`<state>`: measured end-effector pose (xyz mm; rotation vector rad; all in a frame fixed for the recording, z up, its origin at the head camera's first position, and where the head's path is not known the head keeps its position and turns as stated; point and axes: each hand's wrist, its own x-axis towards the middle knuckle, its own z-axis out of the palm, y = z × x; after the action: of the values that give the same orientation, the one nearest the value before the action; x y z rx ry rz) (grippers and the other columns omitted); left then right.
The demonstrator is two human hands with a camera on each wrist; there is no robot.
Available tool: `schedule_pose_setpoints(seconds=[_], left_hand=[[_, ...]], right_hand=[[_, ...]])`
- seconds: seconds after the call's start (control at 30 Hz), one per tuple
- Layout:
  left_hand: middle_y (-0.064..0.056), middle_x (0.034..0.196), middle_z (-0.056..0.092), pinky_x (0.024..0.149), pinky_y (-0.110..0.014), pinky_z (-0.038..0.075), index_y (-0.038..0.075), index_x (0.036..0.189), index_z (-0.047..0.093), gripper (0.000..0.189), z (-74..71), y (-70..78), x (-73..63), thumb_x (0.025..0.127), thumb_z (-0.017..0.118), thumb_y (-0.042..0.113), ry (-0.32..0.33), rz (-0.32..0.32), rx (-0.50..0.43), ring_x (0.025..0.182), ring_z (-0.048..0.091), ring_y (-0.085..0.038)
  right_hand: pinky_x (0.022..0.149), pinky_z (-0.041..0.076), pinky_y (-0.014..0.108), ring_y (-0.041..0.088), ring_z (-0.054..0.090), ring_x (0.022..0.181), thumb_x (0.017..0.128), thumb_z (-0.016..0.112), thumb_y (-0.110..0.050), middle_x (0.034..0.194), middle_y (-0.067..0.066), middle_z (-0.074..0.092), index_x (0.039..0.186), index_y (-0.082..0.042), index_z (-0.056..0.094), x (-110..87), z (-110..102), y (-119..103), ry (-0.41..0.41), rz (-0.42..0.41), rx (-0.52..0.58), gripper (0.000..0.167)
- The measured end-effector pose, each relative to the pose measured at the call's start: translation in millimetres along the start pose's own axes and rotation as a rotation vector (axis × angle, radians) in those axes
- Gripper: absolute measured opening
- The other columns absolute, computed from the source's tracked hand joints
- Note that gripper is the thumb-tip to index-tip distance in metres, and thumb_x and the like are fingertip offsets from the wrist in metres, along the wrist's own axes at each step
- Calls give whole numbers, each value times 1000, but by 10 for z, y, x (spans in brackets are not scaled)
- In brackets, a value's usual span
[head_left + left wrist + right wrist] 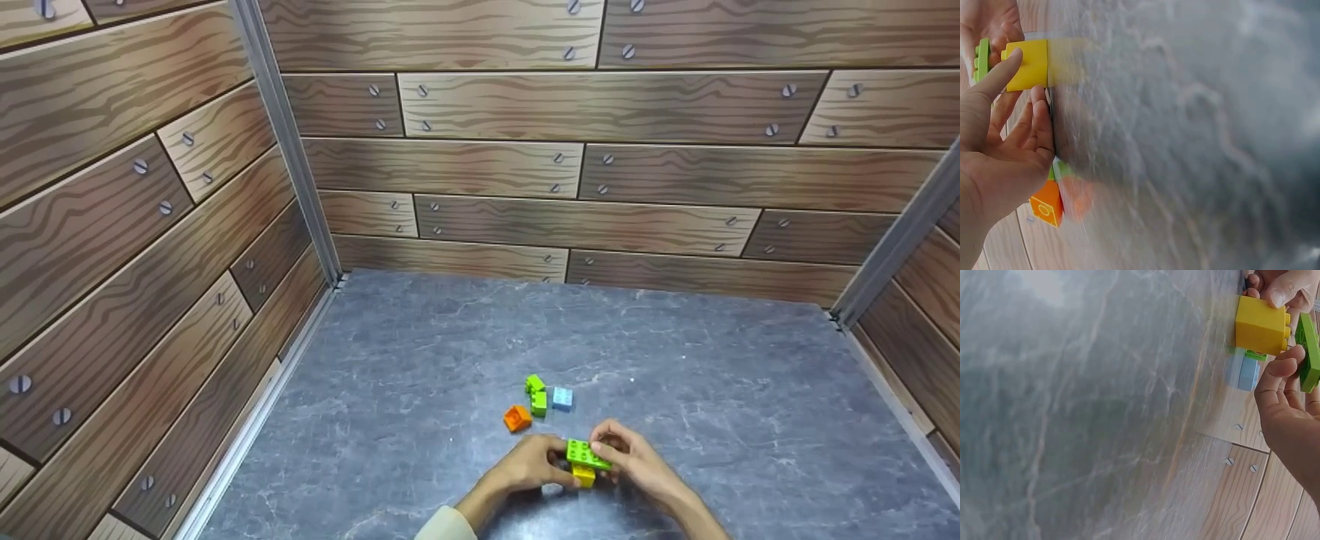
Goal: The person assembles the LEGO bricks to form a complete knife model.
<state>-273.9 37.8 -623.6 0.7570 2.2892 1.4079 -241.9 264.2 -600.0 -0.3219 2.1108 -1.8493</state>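
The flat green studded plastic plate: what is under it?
Beneath the green plate, across a gap, is a blocky yellow plastic brick, gripped by the left hand. From the side, some studs show; its other studs are hidden.

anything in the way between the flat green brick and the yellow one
Only fingertips of the right hand, near the edge of the gap between the flat green brick and the yellow brick; no other piece visibly stands there.

I can read no text, label, brand, number or sign here; not on the yellow brick (1258,325) or the green plate (580,451) at my fingers (1282,368); nor on the orange brick (517,418), blue brick (562,398), counter (420,360) or wood-patterned wall (487,169).
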Motion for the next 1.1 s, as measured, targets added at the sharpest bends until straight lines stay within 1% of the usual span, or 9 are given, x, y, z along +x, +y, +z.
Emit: schedule_pose_setpoints(seconds=[0.17,0.3,0.4,0.5,0.63,0.7,0.87,1.1], left_hand=[[9,87,69,67,-17,48,12,100,79,24,-2,2,4,78,90,8,3,-5,-27,70,58,2],[12,84,66,65,-17,47,12,97,79,22,5,-11,-17,78,89,8,-2,-35,-43,70,58,2],[13,81,65,64,-17,47,12,96,79,21,9,-19,-35,79,89,7,-6,-49,-47,68,58,1],[13,79,66,63,-17,47,11,97,79,21,8,-18,-34,79,89,6,-4,-47,-57,67,59,1],[12,79,67,63,-17,47,11,97,79,21,7,-5,-33,78,89,6,-5,-54,-60,66,59,1],[12,80,67,63,-17,47,11,97,79,22,11,-1,-38,78,89,5,-11,-63,-63,67,59,0],[13,79,67,64,-17,46,12,94,78,20,13,6,-45,78,89,7,-15,-54,-60,67,58,1],[13,79,66,64,-18,45,11,92,78,17,-11,23,-23,79,89,9,-17,-49,-51,67,58,1]], right_hand=[[60,45,24,13,53,69,105,61,-16,91,4,63,119,10,46,18,7,8,-7,-12,-30,33],[61,45,25,14,52,69,104,64,-19,91,4,64,120,6,48,15,10,15,-17,33,-23,34],[62,47,26,14,54,72,103,67,-19,97,5,64,116,4,53,5,16,30,-12,53,-20,31],[62,48,26,14,56,74,102,67,-18,101,6,61,114,5,55,4,20,40,-2,40,-34,29],[63,48,27,15,57,76,103,66,-17,103,7,62,115,7,56,9,18,59,-3,19,-65,29],[63,49,28,15,57,76,103,65,-18,102,7,63,116,7,56,8,16,68,-7,19,-79,29],[64,50,29,15,57,76,104,64,-18,101,6,63,117,6,56,10,7,77,-17,21,-102,28],[57,45,24,12,52,69,103,65,-17,95,7,62,116,6,58,28,-8,61,-8,-5,-125,27]])
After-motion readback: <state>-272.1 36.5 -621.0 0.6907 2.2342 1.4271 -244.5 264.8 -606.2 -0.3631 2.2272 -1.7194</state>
